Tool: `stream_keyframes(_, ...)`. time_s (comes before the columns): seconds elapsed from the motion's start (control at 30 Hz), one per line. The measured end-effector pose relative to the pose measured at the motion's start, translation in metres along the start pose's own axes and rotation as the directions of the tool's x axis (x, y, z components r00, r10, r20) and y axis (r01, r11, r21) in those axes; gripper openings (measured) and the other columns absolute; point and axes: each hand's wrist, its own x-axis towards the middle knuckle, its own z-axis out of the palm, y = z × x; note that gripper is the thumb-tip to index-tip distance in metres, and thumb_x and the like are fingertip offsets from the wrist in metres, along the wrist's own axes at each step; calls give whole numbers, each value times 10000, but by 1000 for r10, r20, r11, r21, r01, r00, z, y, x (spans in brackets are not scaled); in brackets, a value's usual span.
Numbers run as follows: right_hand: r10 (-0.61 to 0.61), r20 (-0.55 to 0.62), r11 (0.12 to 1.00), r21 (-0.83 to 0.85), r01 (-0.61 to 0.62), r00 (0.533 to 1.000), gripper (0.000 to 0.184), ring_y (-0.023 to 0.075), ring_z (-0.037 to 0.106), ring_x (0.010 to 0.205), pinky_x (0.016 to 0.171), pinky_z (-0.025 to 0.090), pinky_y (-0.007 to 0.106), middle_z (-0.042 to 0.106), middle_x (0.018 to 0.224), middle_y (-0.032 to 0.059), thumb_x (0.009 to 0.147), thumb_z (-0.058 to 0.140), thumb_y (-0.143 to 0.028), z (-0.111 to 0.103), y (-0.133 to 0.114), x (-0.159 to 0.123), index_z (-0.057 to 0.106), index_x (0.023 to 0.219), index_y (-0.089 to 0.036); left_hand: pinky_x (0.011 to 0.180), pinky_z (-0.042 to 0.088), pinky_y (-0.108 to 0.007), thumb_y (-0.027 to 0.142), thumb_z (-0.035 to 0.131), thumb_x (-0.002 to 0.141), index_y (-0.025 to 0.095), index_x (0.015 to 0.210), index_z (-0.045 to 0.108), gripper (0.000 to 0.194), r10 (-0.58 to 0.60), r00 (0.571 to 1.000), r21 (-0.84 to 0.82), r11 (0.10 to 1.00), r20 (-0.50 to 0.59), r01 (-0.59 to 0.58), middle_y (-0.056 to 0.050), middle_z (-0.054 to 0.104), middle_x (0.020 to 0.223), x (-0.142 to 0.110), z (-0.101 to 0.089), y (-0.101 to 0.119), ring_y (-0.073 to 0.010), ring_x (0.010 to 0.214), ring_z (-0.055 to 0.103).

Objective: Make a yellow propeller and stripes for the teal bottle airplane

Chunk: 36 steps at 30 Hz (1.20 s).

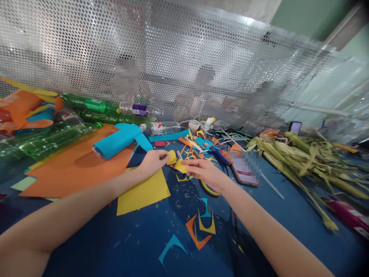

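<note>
My left hand [152, 161] pinches a small yellow paper piece [172, 157] with a rounded edge between thumb and fingertips. Close beside it, my right hand [206, 173] has its fingertips on another small yellow paper piece [181, 166]. The two pieces are almost touching above the blue table. Under my left wrist lies a yellow paper sheet [144, 196]. Behind the left hand, a bottle wrapped in blue paper [118, 142] rests on orange paper [75, 173]. Coloured paper scraps [198, 148] lie heaped just beyond my hands.
Green plastic bottles [57, 140] and clear ones line the left and back. A phone [245, 169] lies right of my right hand, near dried corn husks [288, 157]. Cut paper offcuts [198, 231] lie in front. A perforated metal screen [173, 57] stands behind the table [121, 250].
</note>
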Motion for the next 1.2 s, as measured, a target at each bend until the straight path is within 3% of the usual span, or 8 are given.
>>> stream_keyframes(0.2, -4, 74, 999, -41, 7, 997, 370, 112, 600, 781, 833, 457, 284, 669, 875, 37, 756, 625, -236, 2, -13, -11, 613, 1117, -157, 485, 258, -234, 308, 433, 844, 160, 606, 556, 306, -1, 1000, 32, 999, -9, 1, 11, 519, 555, 0, 0, 1, -116, 512, 430)
stream_keyframes(0.37, 9, 128, 996, -95, 3, 992, 385, 130, 612, 840, 870, 461, 318, 661, 958, 55, 773, 610, -240, 8, -2, -8, 591, 1150, -163, 491, 272, -232, 308, 440, 838, 156, 649, 585, 284, 0, 1000, 23, 1000, -4, 0, 4, 561, 592, -2, 1, 0, -115, 522, 455)
stream_keyframes(0.57, 41, 125, 957, -291, -3, 991, 408, 141, 619, 752, 775, 502, 324, 665, 873, 61, 793, 570, -232, 15, 6, -7, 551, 1188, -129, 477, 239, -231, 290, 479, 808, 163, 571, 499, 269, 24, 999, 1, 1000, 22, -24, 35, 474, 536, -1, 2, 1, -101, 505, 417)
stream_keyframes(0.67, 25, 145, 929, -370, 31, 989, 333, 146, 624, 718, 732, 505, 310, 669, 849, 60, 816, 538, -306, 14, 4, -8, 613, 1085, -125, 472, 243, -227, 290, 527, 770, 169, 578, 470, 233, 23, 999, -23, 999, 39, -22, 45, 454, 537, 0, 3, 2, -99, 507, 417)
stream_keyframes(0.8, -56, 32, 864, -499, 64, 998, 340, 156, 630, 644, 663, 506, 295, 675, 752, 58, 856, 445, -394, 13, 5, -6, 670, 886, -140, 462, 237, -226, 293, 540, 749, 174, 548, 419, 263, 21, 997, -57, 998, 68, -17, 55, 401, 515, 1, 3, 0, -95, 496, 392)
stream_keyframes(0.9, -175, -33, 794, -596, 120, 984, 181, 148, 623, 616, 648, 500, 289, 681, 827, 43, 791, 534, -273, 11, 8, -2, 663, 870, -174, 463, 237, -224, 297, 549, 741, 173, 522, 381, 303, 35, 994, -87, 996, 102, -26, 63, 354, 499, 2, 3, -1, -90, 494, 368)
stream_keyframes(1.0, -164, -39, 829, -547, 116, 986, 240, 134, 614, 613, 624, 510, 284, 663, 966, 44, 752, 530, -177, 10, 10, 1, 642, 964, -184, 465, 238, -221, 301, 550, 745, 169, 516, 373, 318, 38, 991, -114, 993, 130, -23, 66, 346, 494, 2, 2, -1, -85, 493, 360)
stream_keyframes(1.2, -26, 4, 929, -369, 26, 1000, 364, 155, 605, 739, 652, 509, 284, 645, 1059, 58, 755, 524, -186, 14, 9, 0, 614, 1107, -183, 449, 213, -223, 322, 510, 768, 162, 498, 411, 329, -1, 991, -127, 992, 133, 18, 51, 372, 481, 2, 3, -3, -88, 492, 346)
